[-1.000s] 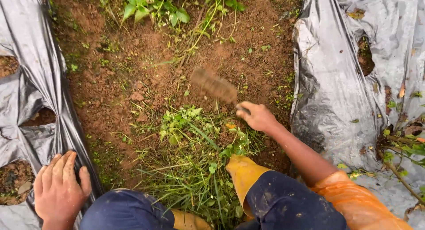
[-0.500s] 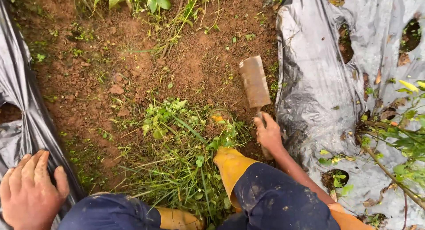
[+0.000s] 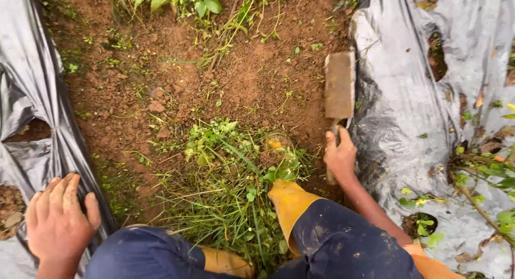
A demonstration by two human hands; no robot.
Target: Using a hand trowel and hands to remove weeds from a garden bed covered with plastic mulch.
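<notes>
crouching over dirt furrow: right hand (image 3: 339,153) clenched round hoe (image 3: 339,86) handle, blade flat at plastic sheet (image 3: 413,96) edge, right of frame; left hand (image 3: 59,220) released, splayed lower left, bracing.

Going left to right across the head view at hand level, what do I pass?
Left plastic sheet → left hand, flat on that sheet → bare red soil → heap of pulled weeds → yellow boot → right hand gripping the flat-bladed hoe → right plastic sheet.
</notes>
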